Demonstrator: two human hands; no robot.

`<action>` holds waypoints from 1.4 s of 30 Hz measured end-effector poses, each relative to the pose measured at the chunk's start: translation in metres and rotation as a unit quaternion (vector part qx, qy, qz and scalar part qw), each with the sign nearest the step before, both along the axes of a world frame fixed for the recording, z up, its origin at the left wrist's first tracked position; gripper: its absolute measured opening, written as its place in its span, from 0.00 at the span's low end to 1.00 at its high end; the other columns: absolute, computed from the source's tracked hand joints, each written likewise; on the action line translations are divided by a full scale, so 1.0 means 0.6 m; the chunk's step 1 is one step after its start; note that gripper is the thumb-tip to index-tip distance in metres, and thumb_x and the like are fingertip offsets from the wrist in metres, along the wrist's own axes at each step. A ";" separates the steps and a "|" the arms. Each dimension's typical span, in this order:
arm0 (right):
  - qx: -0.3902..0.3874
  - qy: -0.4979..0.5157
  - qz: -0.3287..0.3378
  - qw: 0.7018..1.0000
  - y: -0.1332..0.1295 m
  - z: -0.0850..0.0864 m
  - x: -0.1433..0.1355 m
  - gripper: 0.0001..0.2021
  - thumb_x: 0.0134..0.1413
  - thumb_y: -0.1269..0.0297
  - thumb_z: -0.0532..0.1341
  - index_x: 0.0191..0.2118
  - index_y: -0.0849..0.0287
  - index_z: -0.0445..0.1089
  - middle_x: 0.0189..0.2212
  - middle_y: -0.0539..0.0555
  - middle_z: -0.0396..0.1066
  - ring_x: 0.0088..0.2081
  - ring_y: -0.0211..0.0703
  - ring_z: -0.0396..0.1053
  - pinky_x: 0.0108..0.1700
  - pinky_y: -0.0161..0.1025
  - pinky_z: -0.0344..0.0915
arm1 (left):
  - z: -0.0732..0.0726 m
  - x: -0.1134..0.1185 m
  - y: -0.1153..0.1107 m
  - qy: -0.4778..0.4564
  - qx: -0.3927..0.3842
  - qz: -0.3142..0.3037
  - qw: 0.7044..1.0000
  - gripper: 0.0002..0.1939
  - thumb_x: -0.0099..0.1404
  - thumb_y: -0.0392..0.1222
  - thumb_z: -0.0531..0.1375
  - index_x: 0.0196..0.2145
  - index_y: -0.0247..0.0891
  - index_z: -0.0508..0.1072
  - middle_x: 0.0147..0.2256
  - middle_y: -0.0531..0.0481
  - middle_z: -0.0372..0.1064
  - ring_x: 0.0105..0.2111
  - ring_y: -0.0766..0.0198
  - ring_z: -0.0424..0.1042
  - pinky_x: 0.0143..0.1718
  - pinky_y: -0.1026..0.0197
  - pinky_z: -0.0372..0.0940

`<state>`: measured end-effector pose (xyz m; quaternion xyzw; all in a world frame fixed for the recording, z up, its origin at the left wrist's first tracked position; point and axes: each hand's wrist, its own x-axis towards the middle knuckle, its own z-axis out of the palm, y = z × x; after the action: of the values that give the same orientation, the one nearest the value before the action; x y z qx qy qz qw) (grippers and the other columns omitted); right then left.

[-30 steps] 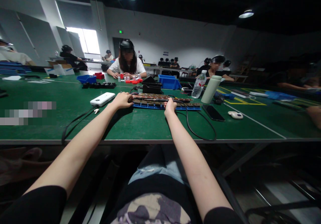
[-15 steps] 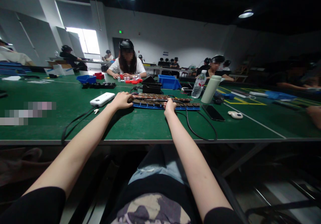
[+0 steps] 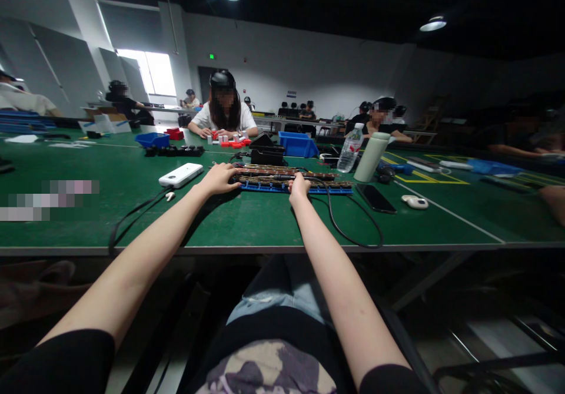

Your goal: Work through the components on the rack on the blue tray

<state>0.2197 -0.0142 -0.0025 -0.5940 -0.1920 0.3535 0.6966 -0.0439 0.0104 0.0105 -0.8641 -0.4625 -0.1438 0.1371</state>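
On the green table lies a long blue rack (image 3: 265,188) filled with rows of thin, brownish strips that look like circuit boards (image 3: 304,169). My left hand (image 3: 222,179) grips its left end, thumb on the near side and fingers over the top. Over the middle of the rack, my right hand (image 3: 299,186) is closed round a slim dark corded tool (image 3: 282,176), like a soldering iron, pointing left. Its tip is too small to make out. A black cable (image 3: 332,214) loops down to the right of this hand.
A white power bank (image 3: 180,175) and an earbud (image 3: 170,195) lie left. To the right are a water bottle (image 3: 350,149), green flask (image 3: 371,158), phone (image 3: 376,198) and earbud case (image 3: 415,202). Behind the rack stand a black box (image 3: 266,156) and blue bin (image 3: 296,145). A co-worker (image 3: 224,111) sits opposite.
My left hand has shifted slightly to the right along the rack's left end. My right hand and the tool stay in nearly the same place.
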 end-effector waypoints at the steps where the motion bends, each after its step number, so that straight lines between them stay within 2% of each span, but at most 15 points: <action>1: 0.002 -0.006 0.003 1.000 0.002 -0.002 0.001 0.10 0.66 0.67 0.62 0.31 0.54 0.64 0.18 0.43 0.63 0.21 0.36 0.62 0.22 0.29 0.58 | 0.000 0.000 0.000 0.000 -0.002 0.001 1.000 0.26 0.69 0.54 0.61 0.60 0.43 0.80 0.54 0.40 0.79 0.54 0.45 0.76 0.54 0.50 0.68; 9: 0.003 -0.003 -0.013 1.000 0.008 -0.007 0.001 0.06 0.64 0.66 0.62 0.34 0.55 0.68 0.18 0.44 0.64 0.21 0.38 0.63 0.22 0.29 0.58 | 0.001 0.001 -0.001 0.003 -0.002 0.001 1.000 0.21 0.70 0.55 0.61 0.53 0.42 0.83 0.50 0.41 0.80 0.52 0.46 0.76 0.53 0.52 0.68; 20: -0.003 0.001 -0.011 1.000 0.007 -0.005 0.001 0.04 0.63 0.66 0.62 0.34 0.55 0.69 0.17 0.43 0.63 0.20 0.38 0.62 0.20 0.30 0.56 | 0.000 -0.002 0.003 -0.010 -0.010 -0.003 1.000 0.21 0.69 0.55 0.61 0.52 0.42 0.83 0.49 0.40 0.80 0.51 0.45 0.76 0.53 0.50 0.68; 33: -0.013 0.031 0.002 0.999 -0.013 0.011 -0.004 0.09 0.65 0.68 0.62 0.33 0.54 0.64 0.16 0.42 0.63 0.18 0.35 0.60 0.20 0.29 0.56 | 0.000 -0.002 0.003 -0.013 -0.012 -0.003 1.000 0.21 0.69 0.55 0.61 0.52 0.43 0.84 0.50 0.41 0.80 0.51 0.47 0.77 0.53 0.51 0.68; 42: -0.009 0.018 -0.011 1.000 -0.016 0.012 -0.004 0.10 0.64 0.69 0.63 0.30 0.55 0.64 0.16 0.44 0.65 0.20 0.35 0.64 0.21 0.29 0.57 | 0.001 -0.001 0.003 -0.008 -0.008 -0.001 1.000 0.22 0.70 0.55 0.60 0.53 0.42 0.83 0.51 0.41 0.81 0.51 0.47 0.77 0.53 0.52 0.68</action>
<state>0.2172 -0.0238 0.0048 -0.5955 -0.1701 0.3585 0.6985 -0.0446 0.0122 0.0112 -0.8647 -0.4636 -0.1467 0.1261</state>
